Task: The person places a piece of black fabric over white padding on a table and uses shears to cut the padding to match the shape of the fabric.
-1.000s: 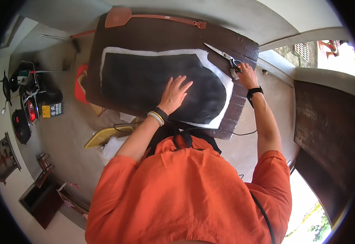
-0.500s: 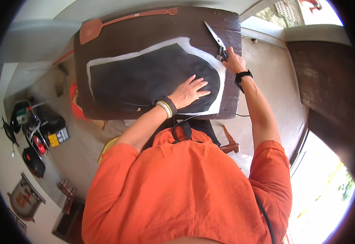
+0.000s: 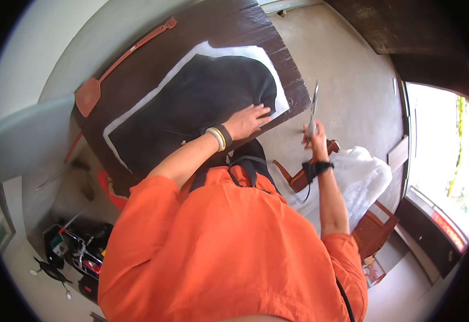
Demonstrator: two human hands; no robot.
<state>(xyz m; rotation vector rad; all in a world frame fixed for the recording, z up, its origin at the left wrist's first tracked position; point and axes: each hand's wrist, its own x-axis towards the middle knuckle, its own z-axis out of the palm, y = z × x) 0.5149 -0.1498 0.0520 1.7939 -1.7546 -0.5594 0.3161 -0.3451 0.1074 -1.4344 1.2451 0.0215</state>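
"Scissors [image 3: 314, 105]?"
"Right of the wooden table [image 3: 234, 27] — right hand [image 3: 316, 141] gripping the handles, tips pointing away."
"Black fabric [image 3: 191, 96]?"
"On it, under the flat, open left hand [image 3: 246, 122] — long axis running near-left to far-right."

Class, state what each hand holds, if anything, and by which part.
The right hand holds the scissors by the handle end; the left hand holds nothing, lying on black material.

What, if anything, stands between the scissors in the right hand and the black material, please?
Nothing visible blocks the gap from the scissors in the right hand to the right end of the black material. The left hand rests on the material near that end.
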